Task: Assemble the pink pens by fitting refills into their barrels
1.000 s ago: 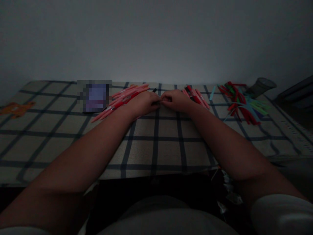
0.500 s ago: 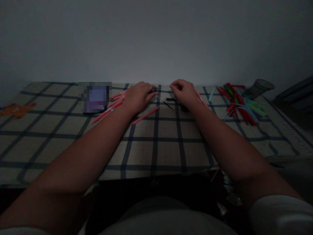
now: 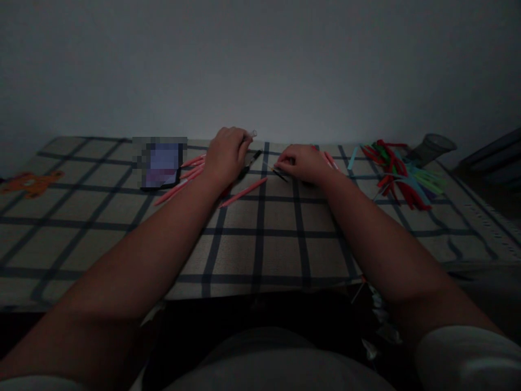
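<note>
My left hand (image 3: 228, 155) is closed round a small clear tube (image 3: 253, 133) whose end sticks out past the fingertips. Below it a black pen (image 3: 251, 163) lies at a slant, partly hidden by the hand. My right hand (image 3: 301, 163) is pinched at a thin dark refill (image 3: 280, 174) on the cloth; its fingertips touch one end. Between my forearms lies a pink pen (image 3: 244, 193). More pink pens (image 3: 179, 184) lie left of my left hand, and a few pink ones (image 3: 329, 159) show behind my right hand.
A phone (image 3: 163, 163), partly pixelated, lies at the left on the checked tablecloth (image 3: 277, 255). An orange figure (image 3: 32, 183) is at the far left. Red, green and blue strips (image 3: 396, 174) lie at the right beside a tipped mesh cup (image 3: 433, 147). A wall stands behind.
My left hand has risen slightly, showing the clear tube end and the black pen beneath. My right hand has moved down and left, its fingertips now at the thin dark refill.
</note>
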`<state>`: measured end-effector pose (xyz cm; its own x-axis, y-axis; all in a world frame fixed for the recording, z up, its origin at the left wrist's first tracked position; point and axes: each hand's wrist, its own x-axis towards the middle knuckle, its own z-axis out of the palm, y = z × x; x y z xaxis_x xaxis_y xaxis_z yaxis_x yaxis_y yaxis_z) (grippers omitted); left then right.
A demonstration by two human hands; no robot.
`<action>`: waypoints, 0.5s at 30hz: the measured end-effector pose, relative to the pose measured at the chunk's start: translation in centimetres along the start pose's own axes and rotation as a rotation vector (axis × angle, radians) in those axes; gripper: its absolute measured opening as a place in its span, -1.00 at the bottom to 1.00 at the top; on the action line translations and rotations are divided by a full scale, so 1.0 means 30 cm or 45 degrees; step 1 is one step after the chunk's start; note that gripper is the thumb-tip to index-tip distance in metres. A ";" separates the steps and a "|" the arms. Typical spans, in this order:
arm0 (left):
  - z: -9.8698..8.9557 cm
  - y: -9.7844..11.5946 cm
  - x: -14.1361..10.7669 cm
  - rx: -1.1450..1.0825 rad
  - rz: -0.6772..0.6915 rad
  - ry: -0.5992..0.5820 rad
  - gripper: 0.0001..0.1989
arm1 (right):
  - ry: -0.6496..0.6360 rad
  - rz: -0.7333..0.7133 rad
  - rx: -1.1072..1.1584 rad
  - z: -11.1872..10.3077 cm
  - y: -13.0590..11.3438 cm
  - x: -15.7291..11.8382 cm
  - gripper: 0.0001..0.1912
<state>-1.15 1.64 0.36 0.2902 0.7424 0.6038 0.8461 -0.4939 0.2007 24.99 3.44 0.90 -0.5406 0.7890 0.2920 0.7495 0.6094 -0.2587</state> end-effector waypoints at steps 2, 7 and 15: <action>-0.005 0.006 -0.001 -0.001 0.034 -0.010 -0.54 | -0.077 -0.016 -0.047 0.004 -0.004 0.003 -0.73; -0.020 0.032 -0.006 -0.020 0.079 -0.067 -0.55 | -0.143 -0.023 -0.136 0.018 0.000 0.009 -0.74; -0.008 0.034 -0.001 -0.049 0.193 -0.213 -0.55 | -0.171 0.042 -0.195 0.008 -0.028 0.002 -0.82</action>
<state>-0.42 1.01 0.74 0.4854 0.7218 0.4933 0.7705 -0.6198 0.1489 24.23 3.00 0.90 -0.5529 0.8182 0.1576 0.8117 0.5716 -0.1199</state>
